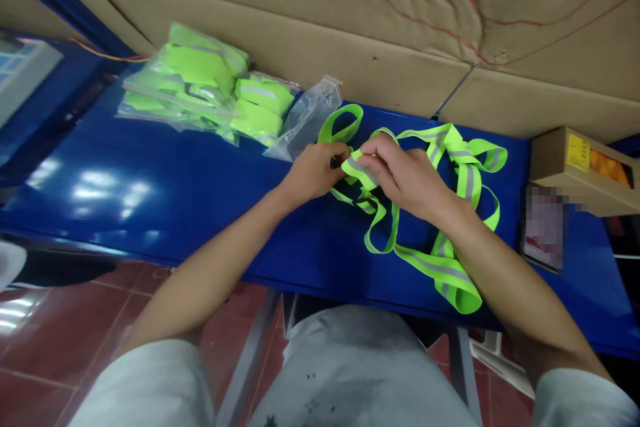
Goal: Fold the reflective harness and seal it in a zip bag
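ok, strap [361, 172] in r hand [411, 173]

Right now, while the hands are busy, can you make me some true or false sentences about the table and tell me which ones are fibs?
1. The right hand is pinching a bright green strap. True.
2. The left hand lies flat on a cardboard carton. False: its fingers are at the strap, and the carton is over on the right.
3. A see-through bag lies beside the packed green bundles. True.
4. The tabletop is red. False: it is blue.
5. The strap has a grey stripe along it. True.
6. The packed green bundles are on the floor. False: they are on the tabletop.
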{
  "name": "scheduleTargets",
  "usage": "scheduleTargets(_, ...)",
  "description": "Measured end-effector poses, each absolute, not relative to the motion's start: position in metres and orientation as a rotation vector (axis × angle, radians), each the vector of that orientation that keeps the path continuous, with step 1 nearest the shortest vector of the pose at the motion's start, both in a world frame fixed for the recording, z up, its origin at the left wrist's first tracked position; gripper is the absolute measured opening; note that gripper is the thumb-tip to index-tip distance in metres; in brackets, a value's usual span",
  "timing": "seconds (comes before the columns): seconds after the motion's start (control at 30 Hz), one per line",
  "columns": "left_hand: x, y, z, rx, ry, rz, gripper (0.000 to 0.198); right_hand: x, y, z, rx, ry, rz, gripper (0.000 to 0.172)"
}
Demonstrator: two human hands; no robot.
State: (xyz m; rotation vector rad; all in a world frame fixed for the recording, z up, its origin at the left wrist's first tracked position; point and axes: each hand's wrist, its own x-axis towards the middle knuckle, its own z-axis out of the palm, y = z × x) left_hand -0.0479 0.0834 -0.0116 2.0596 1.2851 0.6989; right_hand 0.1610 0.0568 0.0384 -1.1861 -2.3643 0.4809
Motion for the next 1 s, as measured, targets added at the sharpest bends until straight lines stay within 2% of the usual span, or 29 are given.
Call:
scheduleTargets(0.17,-0.047,0.08,-0.009,2.154,1.222,0.704,0.013,0.166,0.068,0.03,-1.181,-2.272,0.535,0.028)
scheduleTargets(0.33,-0.046,0.073,-0.003,2.158,1.197,0.567,0.017,0.171,0.075,0.027,-1.215,-2.243,0.592,0.026)
scheduleTargets(0.57,-0.053,0.076,0.003,2.259,1.238,0.529,0.017,0.205,0.078,0.063,-1.083,-2.346,0.698,0.032)
scheduleTargets(0.8,-0.056,0.076,0.002,2.422,1.226,0.45,0.02,0.258,0.033,0.128,-1.281,-2.099,0.427,0.026)
scheduleTargets(0.9,-0.058,0.072,0.008,2.52,1.194,0.406,0.025,0.274,0.003,0.121,-1.419,-2.121,0.309,0.022)
scheduleTargets(1.0,-0.061,0.066,0.018,2.541,1.17,0.512,0.033,0.288,-0.029,0.095,-1.547,-2.099,0.299,0.018)
